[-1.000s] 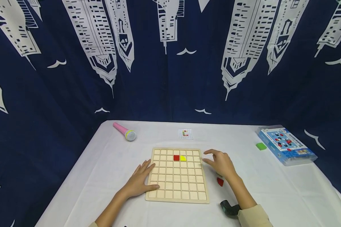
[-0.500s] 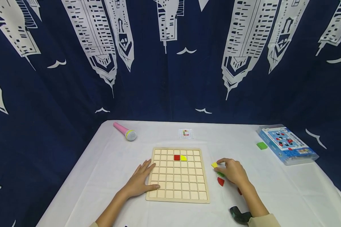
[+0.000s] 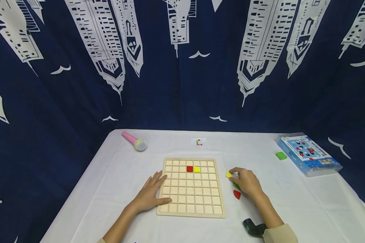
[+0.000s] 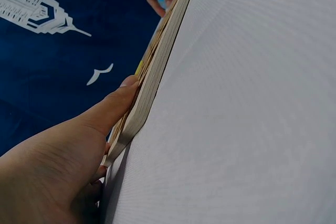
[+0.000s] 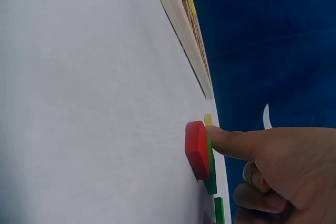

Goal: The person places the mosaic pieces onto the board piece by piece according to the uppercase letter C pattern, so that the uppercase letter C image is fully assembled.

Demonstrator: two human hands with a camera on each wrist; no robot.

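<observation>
My left hand [image 3: 149, 194] rests on the left edge of a wooden grid board [image 3: 190, 191], fingers spread and thumb over the near part. Set in the board's upper rows are a red square tile [image 3: 190, 168] and a yellow tile with one rounded corner [image 3: 196, 169]. Right of the board, my right hand [image 3: 246, 183] pinches a loose yellow tile [image 3: 228, 174] between thumb and index finger. Partly under that hand lies a green tile [image 3: 236, 186], and nearer me a red rounded tile [image 3: 237, 194]. In the right wrist view the red tile [image 5: 197, 150] partly hides the green one.
Behind the board lies a small pattern card [image 3: 199, 143]. A pink microphone [image 3: 134, 141] is at the back left. At the right, a blue boxed set [image 3: 308, 153] has a green tile [image 3: 281, 155] beside it. A black device [image 3: 253, 227] sits by the right wrist.
My right hand has moved from the board's right edge toward me and right to the loose tiles, and now grips the yellow one. My left hand has stayed on the board.
</observation>
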